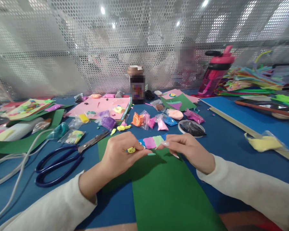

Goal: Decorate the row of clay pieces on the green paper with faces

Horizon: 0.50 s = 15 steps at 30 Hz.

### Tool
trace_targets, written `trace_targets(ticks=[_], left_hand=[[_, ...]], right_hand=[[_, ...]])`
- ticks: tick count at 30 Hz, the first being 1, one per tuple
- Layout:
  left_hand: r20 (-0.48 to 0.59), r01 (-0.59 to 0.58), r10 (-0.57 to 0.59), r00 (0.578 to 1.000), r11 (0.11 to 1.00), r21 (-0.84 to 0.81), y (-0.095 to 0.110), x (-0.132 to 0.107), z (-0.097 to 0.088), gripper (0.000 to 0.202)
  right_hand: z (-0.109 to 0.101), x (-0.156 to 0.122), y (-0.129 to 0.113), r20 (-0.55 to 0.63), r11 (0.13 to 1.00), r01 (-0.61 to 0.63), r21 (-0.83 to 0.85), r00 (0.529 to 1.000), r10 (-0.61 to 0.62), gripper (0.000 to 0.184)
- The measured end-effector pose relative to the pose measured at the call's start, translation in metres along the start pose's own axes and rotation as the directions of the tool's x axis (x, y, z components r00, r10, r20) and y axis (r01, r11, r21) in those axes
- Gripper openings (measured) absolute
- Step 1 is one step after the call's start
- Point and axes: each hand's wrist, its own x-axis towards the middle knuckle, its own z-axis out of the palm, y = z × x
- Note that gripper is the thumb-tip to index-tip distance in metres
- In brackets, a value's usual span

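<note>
- Blue counter (pixel 231 141), crowded with craft stuff, backed by a perforated mesh screen (pixel 62 48).
- Left hand (pixel 121 154) curled shut, thumb and fingertips pinching a yellow clay bit (pixel 131 149) just beside the clay strip (pixel 153 141).
- Right hand (pixel 190 150) half-curled, fingertips on the strip's right end, probably steadying it; pinch or mere press unclear.
- Strip lying flat between both hands, on the far edge of the green sheet (pixel 168 192).
- Scissors (pixel 62 158) near on the left; clay bags (pixel 159 122) and round lid (pixel 191 127) close behind.

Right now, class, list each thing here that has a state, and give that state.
left hand, pinching yellow clay bit
right hand, pinching end of clay strip
clay strip, flat on green sheet
scissors, shut, lying flat
pink bottle, upright, lid on
jar, upright, lid on
</note>
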Motion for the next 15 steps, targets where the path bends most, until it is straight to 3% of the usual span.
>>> trace_targets(ticks=[4, 10, 15], left_hand=[[0.024, -0.103, 0.103, 0.994, 0.994, -0.031, -0.002, -0.002, 0.005, 0.009], [0.216, -0.091, 0.106, 0.97, 0.993, -0.081, 0.011, -0.003, 0.005, 0.03], [0.364, -0.166, 0.13, 0.922, 0.984, 0.068, 0.009, -0.003, 0.001, 0.041]], right_hand=[[0.005, -0.004, -0.002, 0.074, 0.999, -0.024, 0.039, 0.997, 0.021, 0.036], [0.012, -0.007, 0.0, 0.138, 0.966, -0.084, 0.247, 0.989, 0.051, 0.043], [0.008, -0.004, -0.002, 0.012, 0.998, -0.019, 0.053, 1.0, 0.018, 0.038]])
